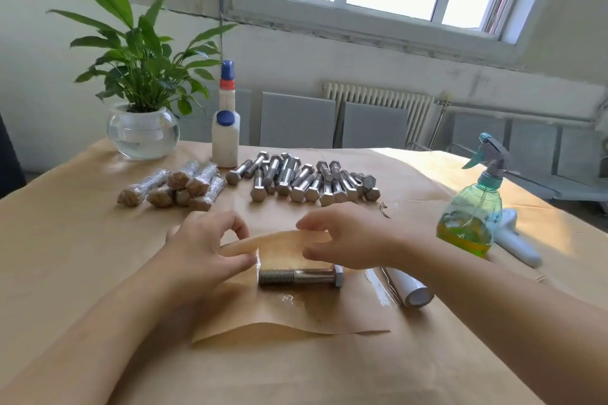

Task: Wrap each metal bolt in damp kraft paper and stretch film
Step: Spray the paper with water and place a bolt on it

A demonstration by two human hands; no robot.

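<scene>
- The table [82,240] is found covered in brown paper across the lower two thirds of the frame.
- A kraft sheet [296,316] is laid at lower centre, darkened with wet patches, its near edge lifted slightly off the table.
- The far edge of that sheet is seen raised and curled over toward the viewer, just above centre of the frame.
- The left hand [204,250] is placed at centre left; the raised edge is pinched between its thumb and fingers.
- The right hand [345,240] is placed at centre right; the same edge is held at its other end, fingers curled over it.
- The bolt [301,276] is lying on the sheet directly below both hands in the frame, touching neither.
- Its long axis is set left to right, parallel to the raised edge, threaded end at left, hex head at right.
- The head is judged nearer the right hand, the thread nearer the left.
- The fold is judged to need drawing down-frame, squarely across the shank.
- Unwrapped bolts [306,181] are piled at upper centre; wrapped bolts [174,186] lie to their left.
- A film roll [411,288] rests just right of the sheet.
</scene>
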